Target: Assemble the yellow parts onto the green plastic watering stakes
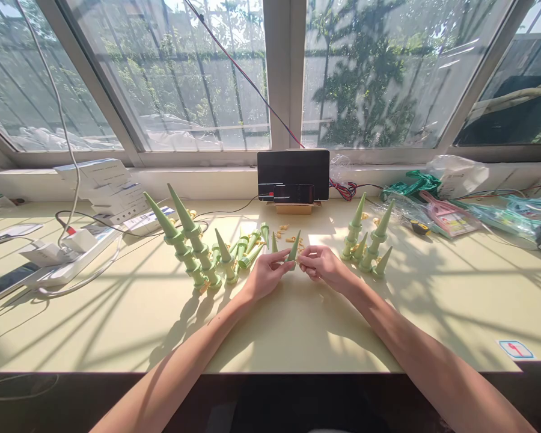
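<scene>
My left hand (267, 273) is closed on a small green cone (294, 248), which points up between thumb and fingers. Close beside it, my right hand (323, 264) is pinched at the cone's right side; whatever its fingertips hold is hidden. Another green cone (274, 243) shows just behind my left fingers. Small yellow pieces (283, 228) lie scattered beyond my hands. Left of them, loose green tube parts (251, 245) lie in a heap by a short cone-topped piece (226, 258). Tall green stacked spires (192, 231) stand farther left, and more spires (373, 243) stand at right.
A black screen (293, 171) with a phone before it stands at the window. White boxes (101, 186) and a power strip (79, 255) with cables are on the left. Plastic bags and green cords (417, 183) lie at the back right. A sticker (516, 349) marks the table's front right.
</scene>
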The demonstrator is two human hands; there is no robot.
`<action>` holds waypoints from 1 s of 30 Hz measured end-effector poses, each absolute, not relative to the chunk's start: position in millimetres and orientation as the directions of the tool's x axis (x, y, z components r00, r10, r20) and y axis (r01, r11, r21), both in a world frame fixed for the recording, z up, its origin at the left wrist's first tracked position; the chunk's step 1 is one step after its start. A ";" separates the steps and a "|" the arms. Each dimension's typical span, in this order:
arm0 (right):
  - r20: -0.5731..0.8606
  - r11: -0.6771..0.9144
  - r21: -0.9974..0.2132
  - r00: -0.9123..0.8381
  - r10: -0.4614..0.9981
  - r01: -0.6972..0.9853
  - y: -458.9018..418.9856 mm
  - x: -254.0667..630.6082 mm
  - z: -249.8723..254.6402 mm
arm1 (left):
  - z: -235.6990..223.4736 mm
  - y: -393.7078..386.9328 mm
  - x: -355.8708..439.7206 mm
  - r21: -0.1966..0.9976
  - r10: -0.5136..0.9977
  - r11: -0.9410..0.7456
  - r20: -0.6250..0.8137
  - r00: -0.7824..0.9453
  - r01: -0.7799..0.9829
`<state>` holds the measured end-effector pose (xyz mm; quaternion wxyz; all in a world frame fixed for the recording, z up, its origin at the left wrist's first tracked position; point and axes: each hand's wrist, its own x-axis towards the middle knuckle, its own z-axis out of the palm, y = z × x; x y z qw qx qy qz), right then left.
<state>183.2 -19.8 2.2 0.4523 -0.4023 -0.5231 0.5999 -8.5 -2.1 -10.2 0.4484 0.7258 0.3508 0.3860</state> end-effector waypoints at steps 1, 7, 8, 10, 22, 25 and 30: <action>-0.019 -0.056 -0.990 -0.268 0.963 -0.132 -19.6 183.5 1.7 | -9.9 -2.4 -8.3 0.922 0.854 -0.352 0.247 0.459 0.160; 0.013 -0.008 -0.997 -0.253 0.967 -0.081 -18.5 182.7 -0.6 | -10.9 -2.7 -9.5 0.906 0.871 -0.358 0.238 0.429 0.224; 0.036 0.023 -0.998 -0.249 0.968 -0.054 -18.3 182.4 -1.4 | -11.5 -2.4 -9.9 0.906 0.880 -0.352 0.235 0.413 0.234; 0.091 0.097 -0.995 -0.235 0.968 0.013 -18.2 181.7 -3.0 | -12.9 -1.8 -10.6 0.907 0.895 -0.337 0.226 0.385 0.252; 0.344 0.389 -0.865 -0.190 0.920 0.316 -18.7 178.8 -1.8 | -14.2 -1.5 -9.9 0.914 0.922 -0.289 0.184 0.342 0.286; 0.321 0.368 -0.884 -0.200 0.926 0.287 -18.2 179.4 -2.7 | -14.2 -1.9 -10.0 0.913 0.923 -0.294 0.194 0.333 0.283; 0.178 0.207 -0.970 -0.210 0.962 0.126 -18.7 179.6 -1.6 | -14.1 -1.7 -10.7 0.914 0.918 -0.296 0.191 0.348 0.279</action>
